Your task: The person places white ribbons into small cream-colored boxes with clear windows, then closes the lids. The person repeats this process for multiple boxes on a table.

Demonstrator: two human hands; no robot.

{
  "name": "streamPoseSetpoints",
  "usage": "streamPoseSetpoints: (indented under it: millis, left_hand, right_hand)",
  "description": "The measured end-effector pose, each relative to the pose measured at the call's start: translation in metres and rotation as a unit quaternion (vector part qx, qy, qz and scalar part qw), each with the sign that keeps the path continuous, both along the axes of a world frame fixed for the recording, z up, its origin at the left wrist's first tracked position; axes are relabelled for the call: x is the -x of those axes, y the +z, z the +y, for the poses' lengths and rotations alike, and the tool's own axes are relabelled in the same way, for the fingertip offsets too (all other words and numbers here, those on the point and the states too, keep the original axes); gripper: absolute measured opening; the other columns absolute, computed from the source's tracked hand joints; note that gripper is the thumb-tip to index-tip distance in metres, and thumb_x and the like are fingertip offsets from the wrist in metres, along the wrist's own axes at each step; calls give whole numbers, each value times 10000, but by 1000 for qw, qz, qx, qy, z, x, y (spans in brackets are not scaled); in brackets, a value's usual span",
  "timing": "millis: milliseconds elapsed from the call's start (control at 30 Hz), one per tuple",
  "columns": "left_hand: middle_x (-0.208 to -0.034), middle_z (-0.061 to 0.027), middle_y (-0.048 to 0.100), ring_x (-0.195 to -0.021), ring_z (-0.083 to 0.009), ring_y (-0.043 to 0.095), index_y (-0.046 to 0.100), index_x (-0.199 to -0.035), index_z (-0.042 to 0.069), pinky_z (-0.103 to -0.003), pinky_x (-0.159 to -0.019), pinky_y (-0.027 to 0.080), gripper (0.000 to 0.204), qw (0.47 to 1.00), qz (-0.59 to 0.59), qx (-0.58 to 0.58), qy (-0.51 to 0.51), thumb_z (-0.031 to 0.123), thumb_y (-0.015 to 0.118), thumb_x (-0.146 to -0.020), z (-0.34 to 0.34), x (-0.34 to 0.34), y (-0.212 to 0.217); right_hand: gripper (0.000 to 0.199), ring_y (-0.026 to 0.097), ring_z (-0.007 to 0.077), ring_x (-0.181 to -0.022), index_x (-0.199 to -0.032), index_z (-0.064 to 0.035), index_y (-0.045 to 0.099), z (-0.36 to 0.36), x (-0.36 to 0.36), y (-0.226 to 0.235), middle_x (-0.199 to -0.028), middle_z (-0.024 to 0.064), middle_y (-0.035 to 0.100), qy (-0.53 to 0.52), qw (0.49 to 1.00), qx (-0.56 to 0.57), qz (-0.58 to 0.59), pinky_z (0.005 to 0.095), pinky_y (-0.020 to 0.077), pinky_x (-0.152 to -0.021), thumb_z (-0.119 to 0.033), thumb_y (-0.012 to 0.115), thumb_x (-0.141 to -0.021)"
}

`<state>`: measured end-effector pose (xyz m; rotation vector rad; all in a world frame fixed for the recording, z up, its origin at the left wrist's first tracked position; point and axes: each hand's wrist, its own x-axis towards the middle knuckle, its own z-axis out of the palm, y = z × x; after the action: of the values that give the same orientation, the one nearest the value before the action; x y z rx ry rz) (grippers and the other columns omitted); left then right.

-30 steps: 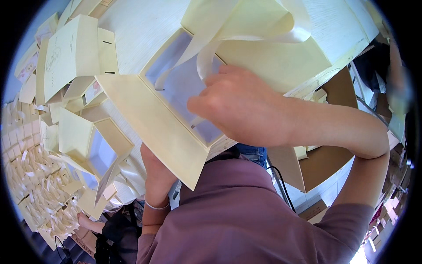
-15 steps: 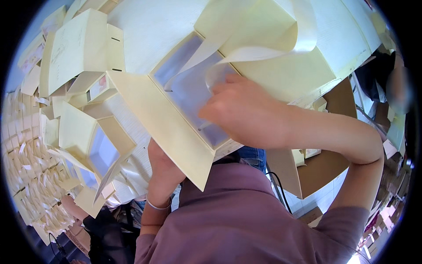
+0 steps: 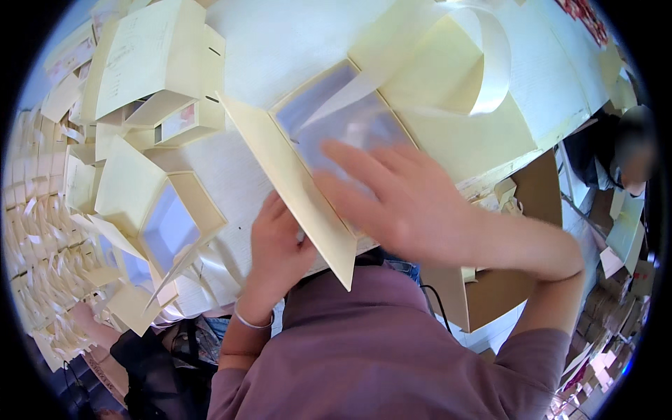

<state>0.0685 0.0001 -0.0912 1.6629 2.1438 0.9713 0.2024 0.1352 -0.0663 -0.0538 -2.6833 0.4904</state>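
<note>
Both the left hand [image 3: 276,248] and the right hand [image 3: 409,199] are close to an open cream box [image 3: 315,98], which lies at 12 o'clock on a white desk [image 3: 273,35]. At 8 o'clock, the left hand is half curled beside the outer face of the raised side flap [image 3: 294,175]; some fingers are hidden behind it, so I cannot tell if it grips. The right hand, at 3 o'clock, is blurred above the pale violet inside of the box, with its fingers spread and nothing visibly held; whether the fingertips touch, I cannot tell. A white ribbon [image 3: 495,63] makes a loop above the wide lid panel [image 3: 483,133] at 2 o'clock. Below the desk edge, at 4 o'clock, is a brown carton [image 3: 521,280] with pale things inside. Another open box [image 3: 199,203] sits at 9 o'clock, and a bigger cream box [image 3: 147,56] at 10 o'clock. Farther, at 8 o'clock, a co-worker's forearm [image 3: 98,327] reaches toward many ribboned pieces [image 3: 45,273].
</note>
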Motion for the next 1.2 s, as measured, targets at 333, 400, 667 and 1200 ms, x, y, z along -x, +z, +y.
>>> streamPoseSetpoints:
  millis: [333,400,667,1200]
  left_hand:
    - [-715,-98,534,-728,-179,511,516,-723,-18,-251,-637,392,109,939,-165,-247,174,69,581,-730,-83,32,73]
    - [-661,-89,529,-661,-178,507,499,-679,-5,-252,-597,391,144,935,-222,-255,109,102,586,-720,-100,30,79]
    - [-614,-114,544,-592,-248,544,550,-625,-26,-285,-515,430,150,874,-409,-132,-227,98,596,-695,-155,48,70]
    - [-414,-81,448,-367,-211,407,477,-449,22,-277,-430,367,220,671,-623,-343,-209,138,558,-617,-264,58,1]
  right_hand:
    - [483,482,244,-699,-968,-27,557,-17,-37,-30,-966,159,529,-134,988,-68,-23,355,384,-668,-391,649,-664]
    - [469,476,260,-703,-962,-22,557,-13,-35,-34,-986,163,526,-164,984,-67,10,375,375,-686,-376,644,-667]
    - [240,484,259,-738,-797,-43,566,21,-27,-27,-796,108,532,-117,987,-95,61,429,347,-849,-195,573,-612]
    - [435,474,221,-788,-970,-62,550,-37,64,-44,-807,67,482,319,935,-136,74,430,351,-877,-291,631,-609]
